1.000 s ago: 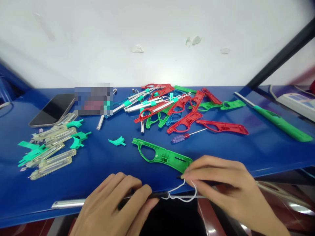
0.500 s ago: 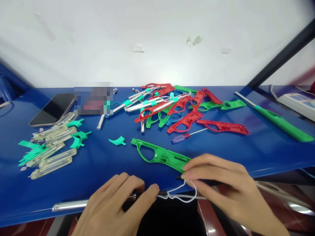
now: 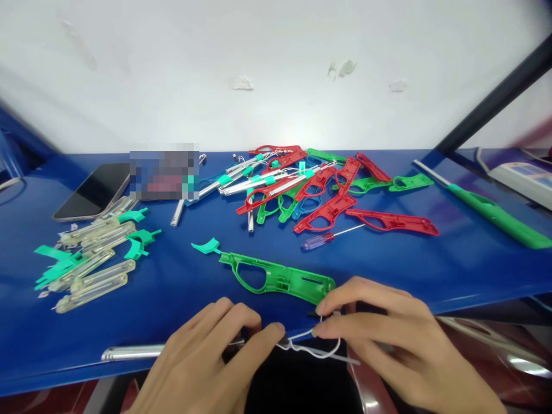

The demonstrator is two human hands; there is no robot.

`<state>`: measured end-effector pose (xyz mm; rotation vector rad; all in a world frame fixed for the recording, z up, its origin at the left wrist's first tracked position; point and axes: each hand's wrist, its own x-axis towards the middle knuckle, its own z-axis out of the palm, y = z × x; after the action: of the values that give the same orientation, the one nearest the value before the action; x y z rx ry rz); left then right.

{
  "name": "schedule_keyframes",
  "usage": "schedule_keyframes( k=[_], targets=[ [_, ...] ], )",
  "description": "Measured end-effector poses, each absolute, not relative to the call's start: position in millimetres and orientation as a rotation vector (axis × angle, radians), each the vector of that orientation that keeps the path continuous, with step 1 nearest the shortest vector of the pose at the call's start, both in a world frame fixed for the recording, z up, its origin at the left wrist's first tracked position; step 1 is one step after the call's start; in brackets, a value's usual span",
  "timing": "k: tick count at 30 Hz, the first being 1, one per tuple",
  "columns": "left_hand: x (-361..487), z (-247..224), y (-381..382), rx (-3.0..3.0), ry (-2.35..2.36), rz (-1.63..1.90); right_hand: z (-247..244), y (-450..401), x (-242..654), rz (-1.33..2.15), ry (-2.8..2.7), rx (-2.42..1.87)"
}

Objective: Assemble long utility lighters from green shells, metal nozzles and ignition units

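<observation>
My left hand (image 3: pixel 202 356) is closed around a silver metal lighter tube (image 3: pixel 131 352) at the table's front edge, its middle hidden by my fingers. White wires (image 3: pixel 317 355) loop out from the tube's right end, beside a thin pale strip (image 3: pixel 345 359). With its thumb and fingers pinched, my right hand (image 3: pixel 388 339) holds the white wire near a small black piece (image 3: pixel 312 314). Just beyond my fingers lies a green lighter shell half (image 3: pixel 304 282), inner side up, close to my right fingertips. A teal trigger piece (image 3: pixel 208 246) lies near the shell's narrow end.
Clear fuel tanks (image 3: pixel 97 292) and teal pieces (image 3: pixel 140 244) are heaped at left, near a phone (image 3: pixel 92 190). Red shell halves (image 3: pixel 392 222) and metal tubes (image 3: pixel 254 183) pile up at the back. A screwdriver (image 3: pixel 318 241) and a green lighter (image 3: pixel 495 215) lie to the right.
The green shell half has shifted slightly left and turned flatter. The tube and my left hand have moved a little right. My right fingers have changed position on the wire.
</observation>
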<state>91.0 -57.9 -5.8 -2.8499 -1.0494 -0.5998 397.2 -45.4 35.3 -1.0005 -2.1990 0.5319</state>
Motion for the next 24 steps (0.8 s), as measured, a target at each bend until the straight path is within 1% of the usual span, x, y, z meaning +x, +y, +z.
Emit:
schedule_keyframes(
  k=[6, 11, 14, 20, 24],
  targets=[
    [109, 6, -54, -2.742, -1.134, -0.949, 39, -53, 399, 0.485, -2.205, -1.128],
    [119, 20, -43, -2.800, -1.065, -0.891, 37, -49, 395, 0.402, -2.176, -1.049],
    [120, 21, -40, -2.833, -1.112, -0.868, 31, -53, 392, 0.392, -2.150, -1.050],
    [112, 10, -48, -2.820, -1.063, -0.860, 26, -65, 389, 0.493, -2.191, -1.112],
    [103, 0, -56, -2.758, -1.093, -0.852, 25, -64, 383, 0.504, -2.108, -1.143]
  ],
)
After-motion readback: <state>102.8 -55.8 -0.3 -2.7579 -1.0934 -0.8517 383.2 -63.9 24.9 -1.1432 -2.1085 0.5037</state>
